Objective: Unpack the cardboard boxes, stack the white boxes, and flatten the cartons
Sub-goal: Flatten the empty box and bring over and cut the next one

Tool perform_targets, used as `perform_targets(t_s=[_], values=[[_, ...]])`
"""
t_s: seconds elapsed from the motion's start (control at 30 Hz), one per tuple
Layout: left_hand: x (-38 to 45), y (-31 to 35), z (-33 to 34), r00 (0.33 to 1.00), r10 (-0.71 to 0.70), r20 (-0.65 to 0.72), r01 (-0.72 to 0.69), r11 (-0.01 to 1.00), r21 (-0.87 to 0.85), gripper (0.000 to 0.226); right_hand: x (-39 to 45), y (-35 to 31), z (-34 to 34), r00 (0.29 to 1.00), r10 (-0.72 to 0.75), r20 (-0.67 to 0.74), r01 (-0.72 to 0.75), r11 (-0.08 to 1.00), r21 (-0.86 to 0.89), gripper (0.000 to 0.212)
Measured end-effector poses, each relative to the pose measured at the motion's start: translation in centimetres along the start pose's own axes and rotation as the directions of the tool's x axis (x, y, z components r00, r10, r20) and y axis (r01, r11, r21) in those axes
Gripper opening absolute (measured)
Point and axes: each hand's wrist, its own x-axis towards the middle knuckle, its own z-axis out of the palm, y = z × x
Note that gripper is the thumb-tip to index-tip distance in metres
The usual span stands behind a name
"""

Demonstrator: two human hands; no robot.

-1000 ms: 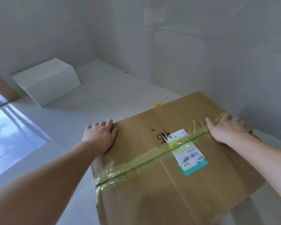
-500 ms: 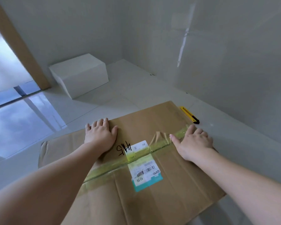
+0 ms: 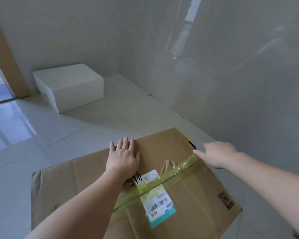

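Observation:
A brown cardboard carton (image 3: 188,192) lies flattened on the white tiled floor, sealed with yellowish tape and carrying a shipping label. My left hand (image 3: 123,159) presses flat on its far part, fingers spread and straight. At the carton's right edge hovers my right hand (image 3: 217,155), with one finger extended toward the tape end; it holds nothing. A second flat piece of cardboard (image 3: 59,183) sticks out from under the carton on the left. One white box (image 3: 71,86) stands on the floor by the far wall.
A yellow and black utility knife (image 3: 190,143) lies on the floor, partly hidden under the carton's far right corner. Glossy walls close the space at the back and right. A wooden door frame (image 3: 5,54) stands at the far left.
The carton has slid toward the right wall and now covers most of the knife. My right hand has lifted off the cardboard and moved right to its edge. My left hand still presses down.

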Motion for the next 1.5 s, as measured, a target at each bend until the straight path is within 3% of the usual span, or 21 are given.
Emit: perform_targets(t_s=[0.27, 0.43, 0.63, 0.97, 1.13, 1.2, 1.5], values=[[2.6, 7.0, 1.3, 1.000, -0.009, 0.013, 0.008, 0.999, 0.041, 0.067, 3.4, 1.0, 3.8, 0.991, -0.120, -0.057, 0.125, 0.988, 0.095, 0.048], [5.5, 14.6, 2.7, 0.999, 0.031, 0.019, -0.032, 0.999, 0.035, 0.066, 6.5, 5.5, 6.6, 0.982, -0.170, -0.083, 0.182, 0.968, 0.175, 0.052], [11.8, 21.3, 3.8, 0.985, -0.172, 0.030, 0.170, 0.984, 0.051, 0.071, 12.6, 11.0, 10.4, 0.964, -0.243, -0.109, 0.264, 0.932, 0.251, 0.043], [12.9, 22.1, 4.3, 0.962, -0.260, -0.088, 0.268, 0.958, 0.098, 0.066, 26.5, 8.3, 17.6, 0.949, -0.291, -0.123, 0.310, 0.779, 0.545, 0.017], [13.1, 22.0, 4.2, 0.961, -0.259, -0.096, 0.268, 0.958, 0.098, 0.064, 29.5, 5.4, 18.3, 0.956, -0.276, -0.096, 0.277, 0.754, 0.596, 0.050], [13.1, 22.0, 4.2, 0.961, -0.260, -0.096, 0.269, 0.959, 0.090, 0.065, 30.4, 4.9, 18.6, 0.961, -0.258, -0.100, 0.265, 0.751, 0.605, 0.053], [13.0, 21.9, 4.3, 0.966, -0.244, -0.087, 0.249, 0.968, 0.045, 0.066, 28.2, 5.5, 19.1, 0.989, -0.140, -0.055, 0.140, 0.724, 0.676, 0.015]])
